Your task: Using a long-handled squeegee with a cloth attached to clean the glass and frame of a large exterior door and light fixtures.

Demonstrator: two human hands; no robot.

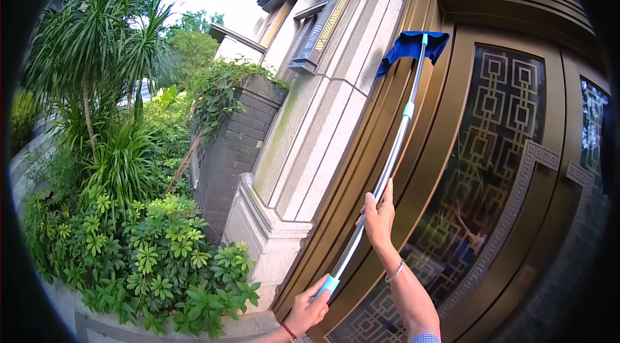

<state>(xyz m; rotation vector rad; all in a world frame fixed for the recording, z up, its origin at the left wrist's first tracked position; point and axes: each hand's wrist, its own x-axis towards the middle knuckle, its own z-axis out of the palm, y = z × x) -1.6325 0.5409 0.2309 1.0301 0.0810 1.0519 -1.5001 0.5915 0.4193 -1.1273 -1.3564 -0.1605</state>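
Note:
A silver telescopic pole [396, 149] with light-blue joints slants up from my hands toward the top of a bronze-coloured door frame [433, 86]. My left hand [308, 309] is closed around the light-blue grip at the pole's lower end. Higher up, my right hand [379, 214] holds the metal shaft, with the index finger pointing up along it. At the far end a dark blue cloth [409, 46] is draped over the flat head and lies against the upper frame, one corner hanging down to the left. Whatever is beneath the cloth is hidden.
Right of the frame stands a metal door [557, 101] with patterned glass and a long ornate handle [525, 183]. To the left rise a pale stone pillar [310, 164], a grey brick wall [232, 149] and dense green shrubs [160, 256]. A wall lamp [322, 26] juts out above.

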